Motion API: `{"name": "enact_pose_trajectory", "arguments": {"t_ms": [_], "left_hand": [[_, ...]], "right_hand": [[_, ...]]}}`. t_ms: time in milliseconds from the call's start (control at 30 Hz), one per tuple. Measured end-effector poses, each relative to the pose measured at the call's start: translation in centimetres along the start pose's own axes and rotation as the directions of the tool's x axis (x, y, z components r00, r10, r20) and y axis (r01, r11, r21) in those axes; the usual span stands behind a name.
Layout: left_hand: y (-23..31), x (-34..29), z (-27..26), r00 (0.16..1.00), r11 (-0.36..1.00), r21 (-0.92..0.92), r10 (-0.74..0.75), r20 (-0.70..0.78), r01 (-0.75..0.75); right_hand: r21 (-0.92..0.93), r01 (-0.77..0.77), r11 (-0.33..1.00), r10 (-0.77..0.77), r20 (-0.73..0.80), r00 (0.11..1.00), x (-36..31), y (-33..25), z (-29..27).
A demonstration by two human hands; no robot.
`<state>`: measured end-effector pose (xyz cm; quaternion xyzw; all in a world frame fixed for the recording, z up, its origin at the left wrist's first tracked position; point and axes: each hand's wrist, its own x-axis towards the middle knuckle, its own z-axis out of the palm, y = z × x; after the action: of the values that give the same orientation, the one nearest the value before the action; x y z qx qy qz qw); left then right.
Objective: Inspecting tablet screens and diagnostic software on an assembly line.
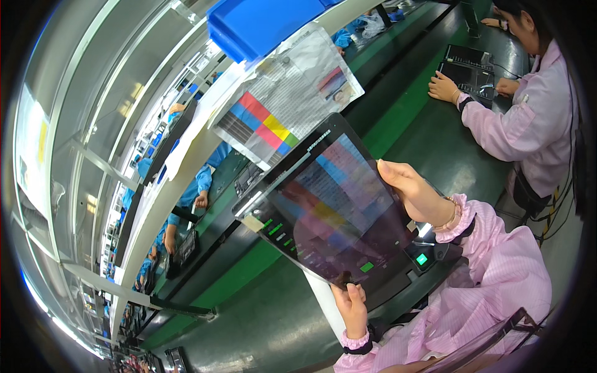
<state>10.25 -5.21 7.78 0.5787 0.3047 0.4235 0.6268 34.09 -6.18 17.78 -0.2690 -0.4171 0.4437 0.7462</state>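
Observation:
A black tablet (336, 211) is held up at a tilt between my two hands. Its lit screen shows a dim picture with coloured blocks like those on the sheet behind it, and small green marks. My left hand (352, 308) grips the tablet's lower edge, thumb on the front. At the right edge, my right hand (415, 194) is closed round the frame with its thumb on the front. The fingers behind the tablet are hidden. Beyond the tablet's top edge hangs a printed sheet (292, 93) with coloured squares, dense text and a small photo.
A blue bin (264, 28) sits above the sheet. A small device with a green-lit display (421, 259) lies beside the tablet. On the right, a co-worker in pink (528, 118) handles black tablets (469, 74) at the dark green bench (249, 336). Workers in blue sit across the line.

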Motion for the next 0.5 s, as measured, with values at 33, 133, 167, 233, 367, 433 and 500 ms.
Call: {"name": "enact_pose_trajectory", "arguments": {"t_ms": [33,133,167,233,367,433,500], "left_hand": [[0.0,0.0,-0.1,1.0,1.0,0.029,0.012,-0.027,-0.011],[0.3,-0.2,-0.2,0.993,0.998,0.059,-0.007,-0.12,0.014],[0.3,-0.2,-0.2,0.984,0.997,0.057,-0.041,-0.173,0.052],[-0.1,-0.4,-1.0,0.981,0.997,0.042,-0.052,-0.188,0.061],[-2.6,-2.2,-2.4,0.954,0.983,0.133,-0.081,-0.289,0.124],[-4.4,-3.1,-3.3,0.948,0.949,0.296,-0.011,-0.317,0.11],[-4.8,-3.7,-4.0,0.941,0.938,0.321,-0.017,-0.338,0.132]], "right_hand": [[0.001,-0.006,1.0,0.006,0.01,1.0,0.2,0.1,0.2],[0.041,-0.041,0.998,0.04,0.009,0.999,0.7,0.7,0.8],[0.022,-0.02,1.0,0.02,-0.017,1.0,0.8,1.4,0.9],[-0.001,0.009,1.0,-0.009,-0.035,0.999,1.1,3.2,0.8],[-0.096,-0.113,0.989,0.109,-0.046,0.993,1.1,4.8,0.7],[-0.03,-0.341,0.94,0.337,-0.094,0.937,1.2,6.7,-0.2],[-0.025,-0.381,0.924,0.377,-0.101,0.921,1.2,7.8,0.1]]}}
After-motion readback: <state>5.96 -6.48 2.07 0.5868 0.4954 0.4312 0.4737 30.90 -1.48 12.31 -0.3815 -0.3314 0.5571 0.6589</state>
